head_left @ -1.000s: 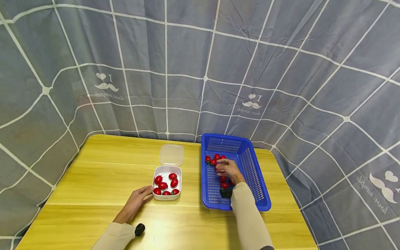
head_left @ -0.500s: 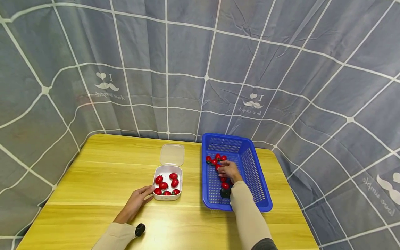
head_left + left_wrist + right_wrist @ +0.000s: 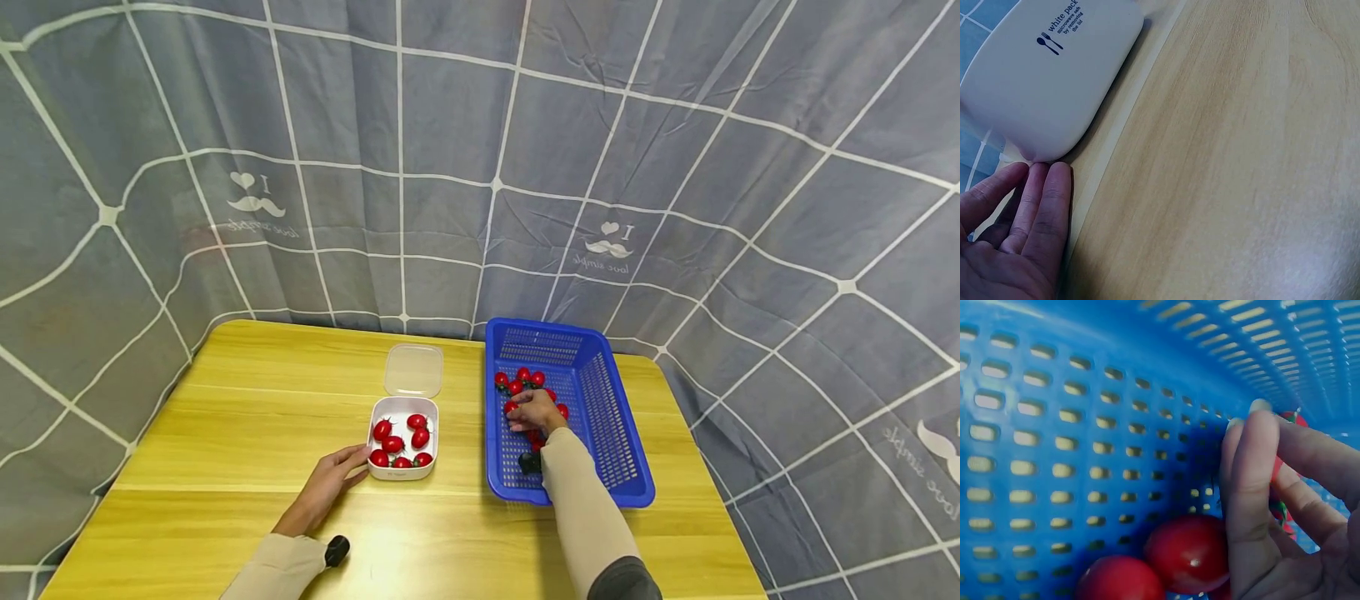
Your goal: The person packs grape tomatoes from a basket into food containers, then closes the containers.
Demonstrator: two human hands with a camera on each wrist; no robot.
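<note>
In the head view, my left hand (image 3: 330,481) rests beside a white square box (image 3: 400,473) that holds several red cherry tomatoes (image 3: 393,444). Its fairly straight fingertips touch the box's lower left corner, as the left wrist view also shows. My right hand (image 3: 537,411) is inside the blue basket (image 3: 492,467), pinching a cherry tomato (image 3: 512,407) between thumb and fingers. From the right wrist, only a red sliver of that tomato (image 3: 1277,467) shows behind the thumb. Two more tomatoes (image 3: 1188,553) lie on the slotted basket floor close to the thumb.
A clear lid (image 3: 414,371) lies just behind the white box. More cherry tomatoes (image 3: 523,375) are grouped toward the back of the basket, and others lie under the right wrist. A grey checked curtain (image 3: 442,217) hangs behind the wooden table (image 3: 262,400).
My right hand has shifted slightly left and toward me within the basket, bringing a tomato along and uncovering others on its right. My left hand and the box have stayed put.
</note>
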